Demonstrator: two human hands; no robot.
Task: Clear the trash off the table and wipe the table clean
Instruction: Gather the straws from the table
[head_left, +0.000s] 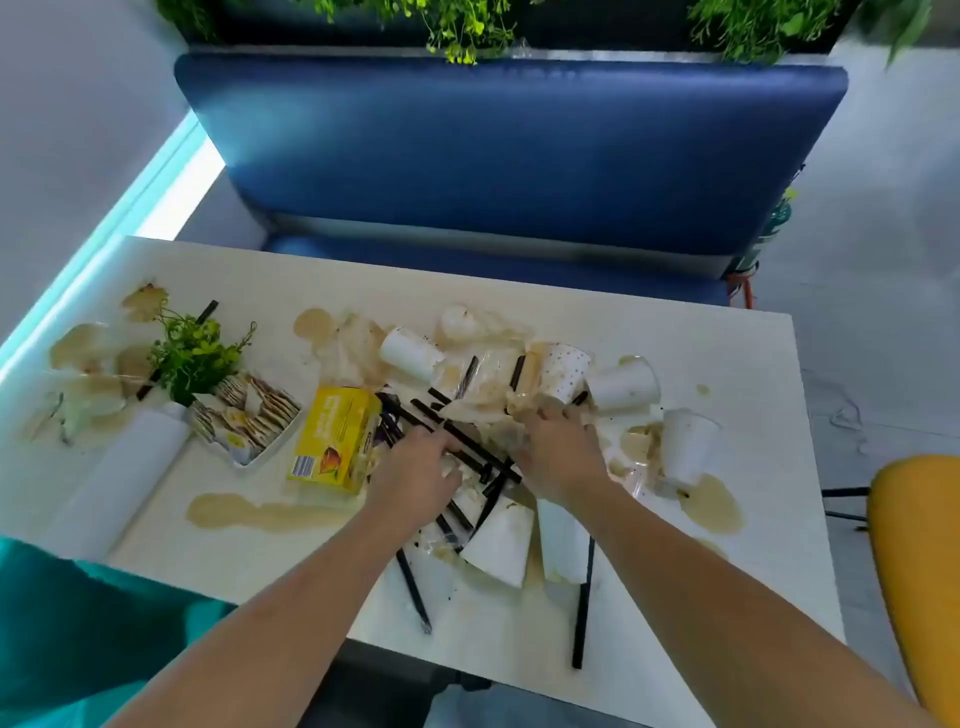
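A pale table (727, 582) is strewn with tipped white paper cups (626, 387), black straws (470, 441), clear plastic wrappers and beige spilled drink (244, 514). My left hand (415, 473) lies on the middle of the heap, its fingers curled over black straws and wet wrapping. My right hand (558, 449) reaches into the pile just right of it, fingers curled down on crumpled wet wrappers near a dotted cup (563, 371). Two flattened white cups (501, 540) lie under my forearms. A yellow juice carton (337, 439) lies left of my left hand.
A small green plant (192, 353), a white tray of packets (249, 415) and a white roll (124, 478) stand at the left. A blue bench (509, 156) runs behind the table. A yellow chair (919, 561) is at the right, teal cloth (78, 623) at the lower left.
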